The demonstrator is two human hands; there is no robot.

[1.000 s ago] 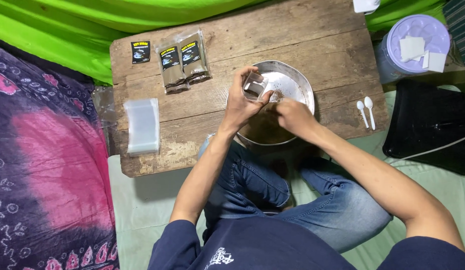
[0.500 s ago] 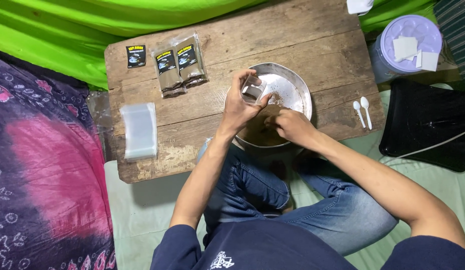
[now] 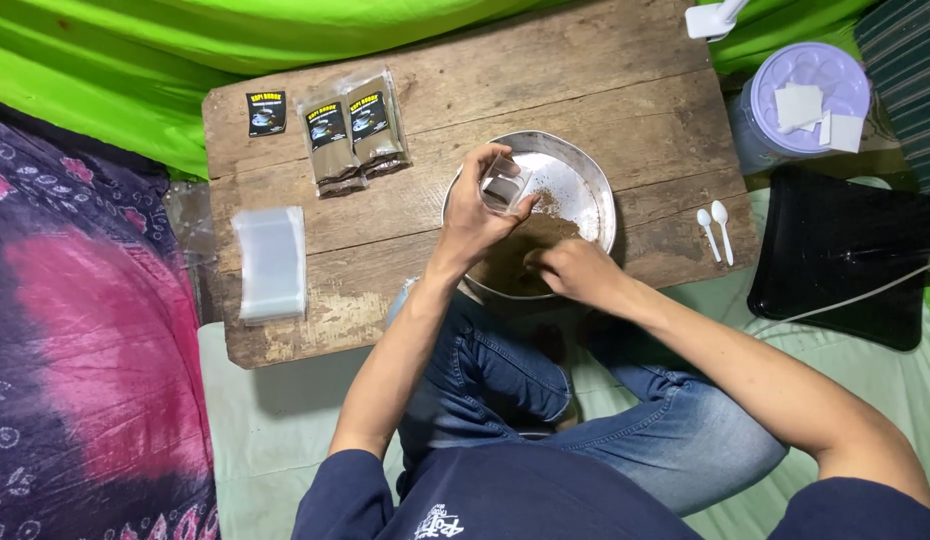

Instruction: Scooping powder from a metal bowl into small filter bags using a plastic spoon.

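The left hand [image 3: 475, 215] pinches a small clear plastic pouch [image 3: 503, 187] by its mouth, holding it up over the metal bowl [image 3: 585, 175] of brown powder [image 3: 515, 258]. Just below and right of that grip, the right hand [image 3: 570, 270] dips, fingers curled, into the powder — whether it grasps anything is hard to tell. Well left of the grip lie a stack of empty clear bags [image 3: 271, 262] and filled packets [image 3: 350, 130].

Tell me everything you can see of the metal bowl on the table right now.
The metal bowl is round, shallow and silvery, with a worn, dull inside. It sits upright at the near edge of the wooden table. Brown powder fills its near half; the far half is nearly bare. The right hand reaches into the powder, while the left hand holds a small clear pouch above it.
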